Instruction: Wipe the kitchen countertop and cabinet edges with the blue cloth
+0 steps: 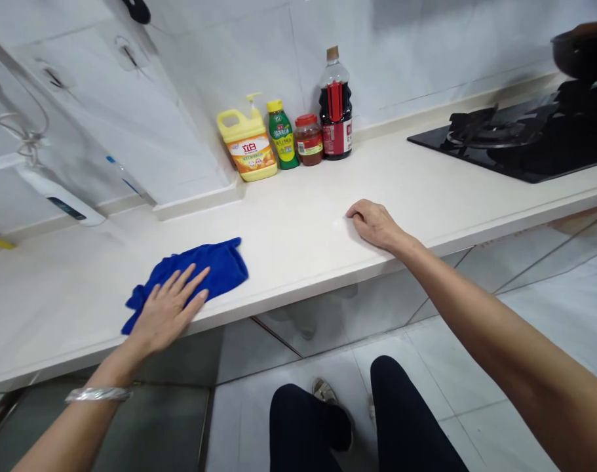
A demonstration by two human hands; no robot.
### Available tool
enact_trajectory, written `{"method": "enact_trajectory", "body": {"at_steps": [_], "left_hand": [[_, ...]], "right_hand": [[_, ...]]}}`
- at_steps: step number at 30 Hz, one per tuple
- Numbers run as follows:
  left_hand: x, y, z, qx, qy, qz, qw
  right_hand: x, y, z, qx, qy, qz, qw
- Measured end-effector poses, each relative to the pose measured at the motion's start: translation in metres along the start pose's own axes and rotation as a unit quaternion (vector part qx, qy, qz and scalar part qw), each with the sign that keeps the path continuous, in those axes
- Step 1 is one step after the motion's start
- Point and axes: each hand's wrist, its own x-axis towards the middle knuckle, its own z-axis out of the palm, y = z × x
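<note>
My left hand (pixel 173 305) lies flat with its fingers spread on a crumpled blue cloth (pixel 224 265). The cloth rests near the front edge of the white countertop (pixel 298 229). Farther right, my right hand (pixel 373 223) is curled into a loose fist and rests on the bare countertop; nothing shows in its fingers. Behind the hands, against the wall, stand a yellow dish soap jug (pixel 251 154) with a pump, a green squeeze bottle (pixel 282 137), a red-lidded jar (pixel 308 141) and a large bottle of dark sauce (pixel 335 111).
A black gas stove (pixel 514 141) is set into the counter at the right, with a dark pan (pixel 578 56) at its far end. On the left, a white handheld device (pixel 57 193) hangs by the wall. A boxed wall corner (pixel 194 203) juts onto the counter.
</note>
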Motion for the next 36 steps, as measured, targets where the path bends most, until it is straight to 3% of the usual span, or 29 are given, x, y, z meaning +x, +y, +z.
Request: {"method": "enact_trajectory", "body": {"at_steps": [3,7,13,17,21,25,28,31,34,36], "left_hand": [[-0.005,-0.007,0.001,0.008,0.009,-0.026,1.000],[-0.012,0.022,0.004,0.031,0.016,-0.023,0.999],[-0.011,0.108,0.004,0.057,0.047,0.067,0.995],[0.003,0.176,-0.002,0.034,0.048,0.146,0.988],[0.029,0.233,-0.010,-0.002,0.024,0.199,0.980],[0.067,0.269,-0.015,-0.033,-0.010,0.210,0.977],[0.091,0.284,-0.017,-0.055,-0.024,0.191,0.980],[0.100,0.289,-0.018,-0.072,-0.014,0.173,0.982],[0.096,0.279,-0.020,-0.076,-0.007,0.196,0.978],[0.088,0.256,-0.021,-0.067,0.017,0.232,0.970]], "right_hand": [[0.001,-0.003,0.003,-0.044,-0.013,-0.020,0.999],[0.003,-0.011,0.006,-0.100,-0.027,-0.014,0.995],[0.002,-0.021,0.008,-0.179,-0.032,-0.016,0.983],[0.001,-0.022,0.008,-0.148,-0.020,-0.011,0.989],[0.005,-0.018,0.006,-0.026,0.092,0.019,0.995],[0.012,-0.009,0.005,0.099,0.256,0.070,0.959],[0.013,-0.005,0.004,0.141,0.285,0.086,0.944],[0.009,-0.005,0.002,0.111,0.251,0.108,0.955],[0.005,-0.010,-0.001,0.034,0.188,0.104,0.976],[0.004,-0.014,-0.001,-0.012,0.156,0.094,0.983]]}}
